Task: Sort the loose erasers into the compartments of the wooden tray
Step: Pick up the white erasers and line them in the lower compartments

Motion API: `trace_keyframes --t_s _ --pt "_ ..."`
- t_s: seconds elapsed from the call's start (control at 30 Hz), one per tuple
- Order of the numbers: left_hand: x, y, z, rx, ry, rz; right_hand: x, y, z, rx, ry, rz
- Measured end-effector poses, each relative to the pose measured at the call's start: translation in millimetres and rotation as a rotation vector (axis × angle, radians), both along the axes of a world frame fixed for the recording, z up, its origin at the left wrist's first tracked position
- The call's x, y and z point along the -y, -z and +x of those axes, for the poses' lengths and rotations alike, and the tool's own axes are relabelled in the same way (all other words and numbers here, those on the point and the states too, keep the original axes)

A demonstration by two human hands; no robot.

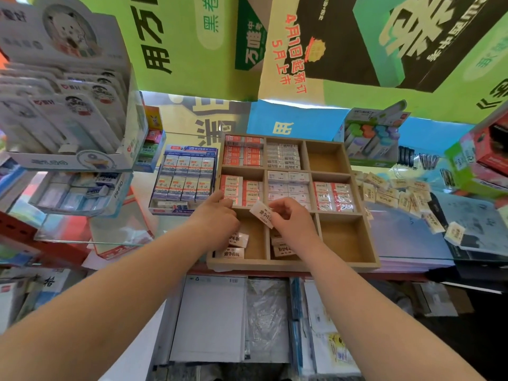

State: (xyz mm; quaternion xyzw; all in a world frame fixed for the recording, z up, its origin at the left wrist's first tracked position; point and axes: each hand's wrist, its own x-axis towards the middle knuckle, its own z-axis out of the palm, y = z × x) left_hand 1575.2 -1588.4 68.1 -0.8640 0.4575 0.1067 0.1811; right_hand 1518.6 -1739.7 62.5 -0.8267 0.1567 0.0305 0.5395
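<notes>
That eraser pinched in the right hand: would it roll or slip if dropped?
Probably light: the right hand pinches the eraser by fingertips alone. Its flat, boxy shape should lie still, not roll. The printed sleeve looks smooth, so it may slide slightly on the wooden tray.

Illumination is bright, even and diffuse; shadows are faint. The glass counter [398,232] mirrors the posters [357,37], with a white glare strip at upper centre. Frame edges show wide-angle bending. Upper-left display packs [63,105] are soft; eraser [261,214] print at centre is legible.
</notes>
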Motion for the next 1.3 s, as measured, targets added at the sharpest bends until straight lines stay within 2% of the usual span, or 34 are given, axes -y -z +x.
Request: trace_keyframes --t_s 0.1,0.27,0.4,0.53,0.7,0.87,0.93,1.03,1.1,1.3 --pt "-0.9 1.3 0.0 -0.005 -0.02 -0.041 1.8 1.2 -4.8 0.009 0.003 0.046" --pt "-6.5 6.5 -6.6 -0.151 -0.259 -0.216 3.0 1.5 -8.9 0.022 0.013 0.054" --pt "2.3 4.8 -8.2 -0.173 -0.25 -0.117 3.8 2.2 -10.5 0.015 0.019 0.075" --pt "11.7 -1.2 -0.1 -0.336 -0.353 -0.01 6.8 4.0 -12.1 0.024 0.004 0.077" --pt "9.7 -1.9 3.5 -0.407 -0.474 -0.068 11.3 4.4 -13.9 0.024 0.034 0.137" --pt "10.4 -4.5 0.1 -0.394 -0.471 -0.089 12.8 4.2 -17.7 0.016 0.034 0.163" --pt "8.0 -6.6 0.9 -0.429 -0.5 -0.192 14.3 3.9 -18.8 0.012 0.045 0.166" --pt "4.5 -11.9 3.2 -0.552 -0.646 -0.522 16.2 3.1 -20.0 0.004 0.075 0.188" --pt "1.6 -15.5 2.1 -0.58 -0.722 -0.665 16.8 2.2 -20.2 -0.001 0.087 0.175" --pt "1.1 -10.5 -7.8 -0.462 -0.628 -0.553 18.4 -0.7 -16.6 0.01 0.073 0.118"
